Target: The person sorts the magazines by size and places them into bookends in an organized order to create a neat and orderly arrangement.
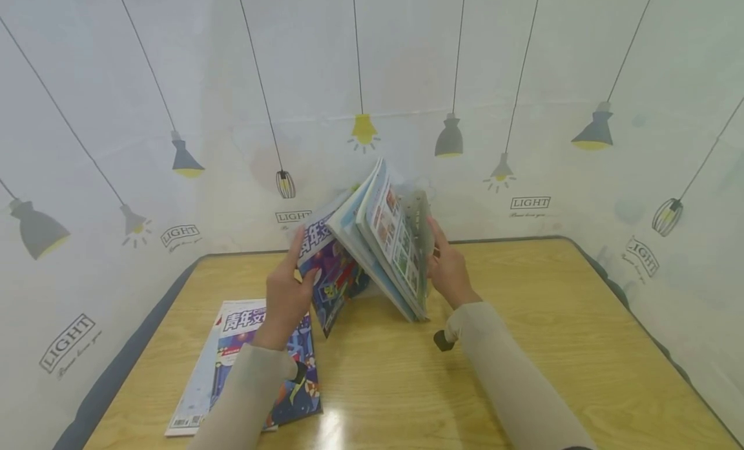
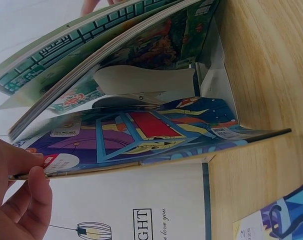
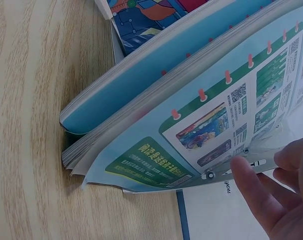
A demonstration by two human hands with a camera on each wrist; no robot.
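Note:
My left hand (image 1: 290, 295) pinches the near left edge of a purple illustrated magazine (image 1: 334, 285), thumb on one side and curled fingers on the other, as the left wrist view shows. The magazine stands upright, tilted left. Right of it, several thicker magazines (image 1: 380, 243) with light blue and green covers lean together, their lower edges at the table. My right hand (image 1: 450, 266) holds the edge of a thin grey panel (image 1: 421, 224) with slots and small screws, beside the rightmost magazine (image 3: 211, 130). A white upright piece (image 2: 146, 81) shows between the magazines in the left wrist view.
Another purple magazine (image 1: 296, 372) lies flat at the table's front left, on top of a pale one (image 1: 192, 398). The wooden table (image 1: 540, 321) backs onto a whitish cloth wall (image 1: 395, 62) printed with lamps.

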